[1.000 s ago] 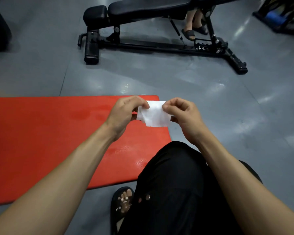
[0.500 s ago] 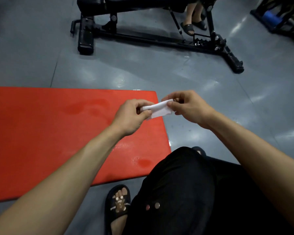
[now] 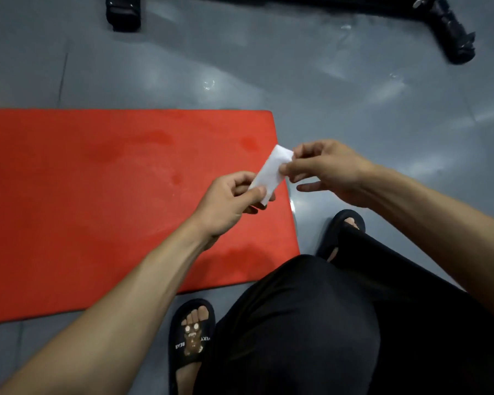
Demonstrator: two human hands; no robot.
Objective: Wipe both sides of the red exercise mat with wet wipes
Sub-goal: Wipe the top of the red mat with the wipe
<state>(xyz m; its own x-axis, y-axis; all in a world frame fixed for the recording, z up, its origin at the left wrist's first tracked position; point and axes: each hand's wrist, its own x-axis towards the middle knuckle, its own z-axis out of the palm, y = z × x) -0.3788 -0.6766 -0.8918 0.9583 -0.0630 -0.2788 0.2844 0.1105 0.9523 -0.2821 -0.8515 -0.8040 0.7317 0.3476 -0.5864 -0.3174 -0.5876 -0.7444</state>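
The red exercise mat (image 3: pixel 97 195) lies flat on the grey floor, filling the left half of the view, with damp darker patches on its surface. A folded white wet wipe (image 3: pixel 270 173) is held in the air above the mat's right end. My left hand (image 3: pixel 228 203) pinches its lower end between thumb and fingers. My right hand (image 3: pixel 325 169) pinches its upper end, with the other fingers loosely spread.
The black feet of a weight bench (image 3: pixel 451 32) stand on the floor at the top. My knee in black trousers (image 3: pixel 311 323) and my two feet in black slippers (image 3: pixel 191 337) are close to the mat's near right corner.
The wipe has been folded narrower and turned to slant up to the right. Both hands came lower and nearer. The view tilted down, so the bench mostly left the frame.
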